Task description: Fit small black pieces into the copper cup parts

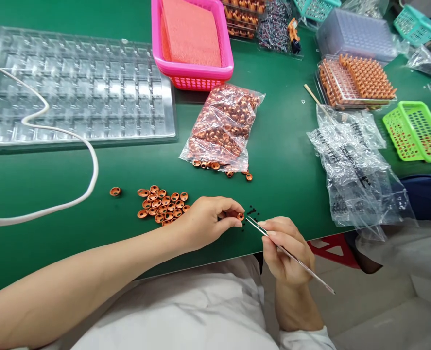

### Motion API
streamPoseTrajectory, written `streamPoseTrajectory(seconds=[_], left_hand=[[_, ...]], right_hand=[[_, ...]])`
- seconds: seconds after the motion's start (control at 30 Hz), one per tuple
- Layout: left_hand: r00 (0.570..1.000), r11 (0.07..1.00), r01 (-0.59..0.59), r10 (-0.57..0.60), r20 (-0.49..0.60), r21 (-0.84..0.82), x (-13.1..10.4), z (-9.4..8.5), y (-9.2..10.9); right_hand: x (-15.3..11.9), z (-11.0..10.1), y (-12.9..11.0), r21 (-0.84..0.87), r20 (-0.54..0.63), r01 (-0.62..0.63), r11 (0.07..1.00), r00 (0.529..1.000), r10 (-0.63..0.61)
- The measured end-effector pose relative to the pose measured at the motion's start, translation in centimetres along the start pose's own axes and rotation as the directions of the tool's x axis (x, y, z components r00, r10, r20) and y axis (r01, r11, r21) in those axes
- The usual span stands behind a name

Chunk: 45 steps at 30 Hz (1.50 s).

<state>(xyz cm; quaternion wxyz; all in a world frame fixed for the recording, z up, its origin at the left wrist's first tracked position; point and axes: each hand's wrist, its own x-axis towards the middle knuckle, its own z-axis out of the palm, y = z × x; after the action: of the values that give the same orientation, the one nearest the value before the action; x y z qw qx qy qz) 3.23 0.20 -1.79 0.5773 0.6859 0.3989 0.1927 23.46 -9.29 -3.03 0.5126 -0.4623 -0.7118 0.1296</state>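
Between thumb and forefinger, my left hand pinches a small copper-coloured cup low over the green table. My right hand holds metal tweezers, their tips just right of that cup. Tiny black pieces lie scattered on the table around the tweezer tips. A group of similar copper cups rests left of my left hand, and one single cup sits apart farther left. Whether the tweezer tips grip anything is too small to tell.
A bag of copper cups lies beyond my hands, below a pink basket. Clear trays and a white cable occupy the left. Plastic bags, a green basket and a person's dark sleeve are at right.
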Motion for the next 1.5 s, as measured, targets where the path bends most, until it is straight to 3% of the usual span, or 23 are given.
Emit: streamPoseTrajectory(seconds=[0.5,0.9,1.5], left_hand=[[0.996,0.992,-0.094,0.093,0.007,0.087,-0.15,-0.03,-0.04],[0.996,0.992,-0.089,0.089,0.01,0.085,-0.18,-0.09,0.07],[0.996,0.993,-0.083,0.081,0.021,0.087,-0.14,-0.26,0.28]], right_hand=[[0.29,0.19,0.0,-0.079,0.137,0.027,0.996,0.99,-0.016],[0.34,0.46,-0.04,-0.074,0.115,0.022,0.997,0.993,-0.013],[0.64,0.11,0.01,-0.084,0.169,0.056,0.995,0.985,-0.041]])
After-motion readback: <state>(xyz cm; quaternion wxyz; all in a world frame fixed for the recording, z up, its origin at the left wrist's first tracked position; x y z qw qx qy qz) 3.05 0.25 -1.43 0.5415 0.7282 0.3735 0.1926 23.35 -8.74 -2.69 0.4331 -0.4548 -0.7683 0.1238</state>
